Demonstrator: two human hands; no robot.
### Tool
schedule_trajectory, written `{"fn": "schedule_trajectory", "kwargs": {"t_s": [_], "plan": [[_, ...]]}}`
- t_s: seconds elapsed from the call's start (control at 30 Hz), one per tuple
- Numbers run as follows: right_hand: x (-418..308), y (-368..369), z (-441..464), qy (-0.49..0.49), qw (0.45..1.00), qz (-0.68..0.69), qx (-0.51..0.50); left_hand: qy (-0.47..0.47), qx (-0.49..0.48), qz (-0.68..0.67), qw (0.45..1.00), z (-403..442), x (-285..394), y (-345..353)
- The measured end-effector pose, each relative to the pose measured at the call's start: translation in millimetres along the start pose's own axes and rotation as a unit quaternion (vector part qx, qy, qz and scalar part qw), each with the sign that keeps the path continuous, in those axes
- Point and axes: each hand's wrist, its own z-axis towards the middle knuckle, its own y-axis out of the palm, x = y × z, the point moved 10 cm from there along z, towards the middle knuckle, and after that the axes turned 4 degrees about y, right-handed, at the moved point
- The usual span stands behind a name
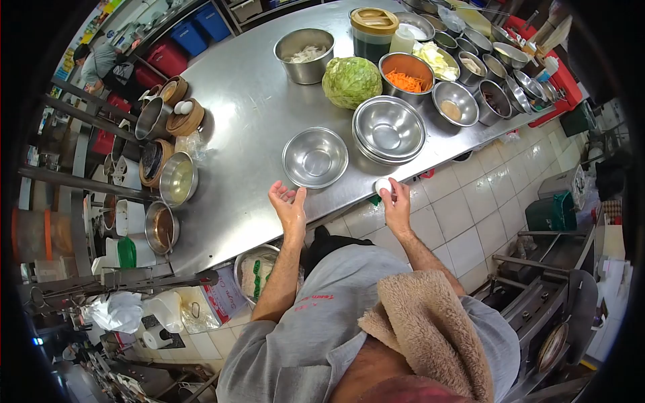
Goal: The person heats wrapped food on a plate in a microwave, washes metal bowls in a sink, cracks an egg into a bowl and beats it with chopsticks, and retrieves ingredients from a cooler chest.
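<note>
A white egg (383, 185) is pinched in a person's right hand (398, 199) by the edge of a steel table (235, 134).
Light, smooth and likely fragile, it calls for gentle fingertips around its middle; the left hand (289, 207), loosely open and empty, is beside a metal bowl (315, 158). Red shirt lettering (324, 297) appears to include "Team."

Your desk (235, 111) is smooth, glossy metal, as is the single bowl (315, 158) near mid-frame; your towel (430, 322), lower right, is rough, matt cloth, the floor tiles (440, 213) shiny.
</note>
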Motion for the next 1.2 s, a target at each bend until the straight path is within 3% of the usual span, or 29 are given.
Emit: {"fn": "schedule_trajectory", "kwargs": {"t_s": [0.07,0.1,0.13,0.17,0.23,0.27,0.3,0.33,0.37,0.43,0.63,0.67,0.73,0.97,1.1,1.17,1.2], "plan": [[-1,1,3,0.029,0.998,0.054,0.004,0.03,0.015,0.041,0.999,3,13,-4],[-7,2,2,0.033,0.998,0.053,0.004,0.109,0.035,0.112,0.987,2,35,-8],[-5,8,5,0.078,0.986,0.145,-0.02,0.188,0.054,0.18,0.964,0,58,-9],[-15,14,9,0.122,0.963,0.236,-0.043,0.185,0.053,0.181,0.965,4,69,-11],[-45,25,19,0.151,0.942,0.289,-0.074,0.355,-0.149,0.237,0.892,-3,117,30],[-55,47,22,0.191,0.895,0.377,-0.141,0.355,-0.149,0.238,0.892,5,132,31],[-72,67,25,0.224,0.834,0.46,-0.207,0.337,-0.274,0.208,0.877,7,138,54],[-91,79,30,0.228,0.814,0.476,-0.243,0.312,-0.395,0.174,0.846,5,137,74],[-96,86,38,0.225,0.815,0.475,-0.244,0.316,-0.393,0.172,0.846,17,138,76],[-109,114,43,0.243,0.791,0.457,-0.326,0.215,-0.523,0.124,0.815,27,117,93],[-104,146,62,0.265,0.833,0.371,-0.314,0.067,-0.483,0.046,0.872,73,77,88],[-114,143,66,0.203,0.873,0.304,-0.323,0.02,-0.456,0.003,0.89,79,68,85],[-123,142,68,0.124,0.916,0.2,-0.325,0.017,-0.435,0.012,0.9,88,53,83],[-121,152,83,0.05,0.945,0.04,-0.321,-0.034,-0.438,0.095,0.894,98,38,76],[-128,150,88,0.044,0.953,-0.003,-0.301,-0.007,-0.451,0.074,0.889,105,34,83],[-131,147,91,0.039,0.959,-0.007,-0.28,0.153,-0.445,0.132,0.873,105,54,90],[-137,146,92,0.022,0.96,-0.024,-0.279,0.151,-0.448,0.131,0.871,106,53,92]]}}
